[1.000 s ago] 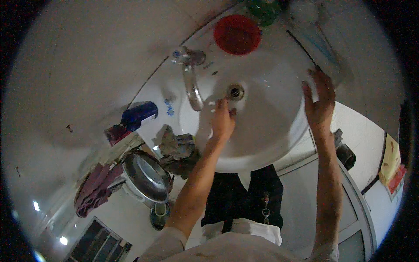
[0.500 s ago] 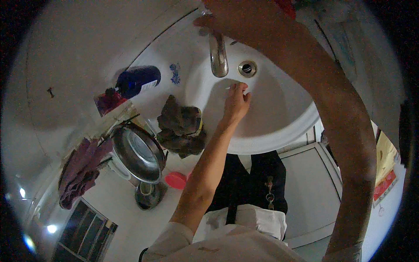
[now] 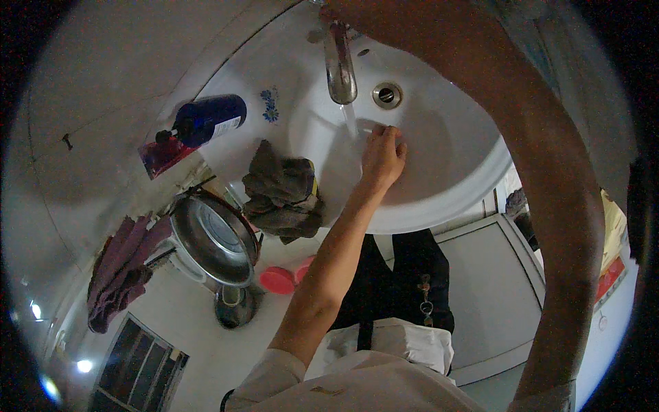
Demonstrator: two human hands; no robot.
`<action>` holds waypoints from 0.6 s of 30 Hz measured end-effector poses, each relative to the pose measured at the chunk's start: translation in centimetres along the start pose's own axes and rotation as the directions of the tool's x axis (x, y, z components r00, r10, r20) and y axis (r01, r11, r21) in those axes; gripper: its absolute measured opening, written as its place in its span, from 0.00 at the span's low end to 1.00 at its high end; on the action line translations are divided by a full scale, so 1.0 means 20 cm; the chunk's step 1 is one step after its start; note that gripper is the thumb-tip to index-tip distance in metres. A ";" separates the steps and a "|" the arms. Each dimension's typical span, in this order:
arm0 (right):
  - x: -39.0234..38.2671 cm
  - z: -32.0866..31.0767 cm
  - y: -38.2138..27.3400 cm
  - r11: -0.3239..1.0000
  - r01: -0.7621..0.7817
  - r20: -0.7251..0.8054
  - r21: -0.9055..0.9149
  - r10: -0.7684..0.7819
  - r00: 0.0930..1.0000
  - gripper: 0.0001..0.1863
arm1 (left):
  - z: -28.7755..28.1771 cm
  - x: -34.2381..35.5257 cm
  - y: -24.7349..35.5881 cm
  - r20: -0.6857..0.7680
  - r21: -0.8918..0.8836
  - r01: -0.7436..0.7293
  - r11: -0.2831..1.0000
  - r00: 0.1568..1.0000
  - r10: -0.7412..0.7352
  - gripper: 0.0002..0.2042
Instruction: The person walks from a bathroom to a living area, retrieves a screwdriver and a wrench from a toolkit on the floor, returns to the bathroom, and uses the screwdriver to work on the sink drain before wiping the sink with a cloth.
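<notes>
My left hand [image 3: 384, 155] hangs in the white washbasin [image 3: 439, 218], palm down, just beside a thin stream of water [image 3: 351, 121] from the faucet. Its fingers are curled together. A small pale bit shows at the fingertips, too small to name. The metal faucet [image 3: 340, 69] rises at the basin's far side, left of the round drain [image 3: 387, 95]. My right arm arches over the right side, and my right hand [image 3: 335, 12] is closed at the faucet handle, at the top edge of the view. The fingers there are partly cut off and the handle is mostly covered.
A crumpled dark grey-brown cloth [image 3: 278, 199] lies on the basin's left rim. Behind it are a blue bottle [image 3: 211, 119] on its side and a red packet [image 3: 165, 155]. Metal basins [image 3: 213, 237] and a purple cloth [image 3: 127, 271] hang lower left, near red round lids [image 3: 277, 280].
Water now runs from the faucet, where none showed before. My right hand has shifted onto the top of the faucet. The left hand has moved slightly right within the basin.
</notes>
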State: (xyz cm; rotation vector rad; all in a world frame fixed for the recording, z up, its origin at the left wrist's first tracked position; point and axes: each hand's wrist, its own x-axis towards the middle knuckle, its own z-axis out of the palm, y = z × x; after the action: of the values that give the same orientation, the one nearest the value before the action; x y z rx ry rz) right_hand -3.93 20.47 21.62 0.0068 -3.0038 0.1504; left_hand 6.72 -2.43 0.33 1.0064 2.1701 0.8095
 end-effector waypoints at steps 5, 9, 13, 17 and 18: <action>-0.01 -0.14 -0.03 0.988 -0.140 0.139 0.061 0.130 0.982 0.17 | -0.01 0.01 0.05 0.039 -0.026 0.020 0.999 0.999 -0.019 0.13; 0.05 -0.06 -0.06 0.985 -0.089 0.086 0.146 0.077 0.993 0.17 | -0.15 -0.04 -0.12 0.020 0.060 0.169 0.984 0.985 -0.170 0.15; 0.01 0.03 0.07 0.998 -0.032 0.043 0.061 0.029 0.999 0.18 | -0.22 0.06 -0.14 0.162 -0.185 0.572 0.800 0.820 -0.549 0.13; 0.00 0.11 0.10 0.994 0.040 -0.181 0.105 -0.021 0.983 0.18 | -0.17 0.09 -0.38 0.118 -0.644 0.359 0.675 0.919 -0.375 0.14; 0.00 0.12 0.09 0.993 0.013 -0.157 0.114 0.005 0.988 0.18 | -0.16 0.13 -0.42 0.151 -0.803 0.318 0.504 0.927 -0.343 0.15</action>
State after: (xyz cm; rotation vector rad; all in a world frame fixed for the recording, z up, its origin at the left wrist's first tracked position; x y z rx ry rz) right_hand -4.28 22.02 19.14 0.0124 -2.8337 0.3086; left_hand -0.60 -5.72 -4.55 0.0720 1.5737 1.4341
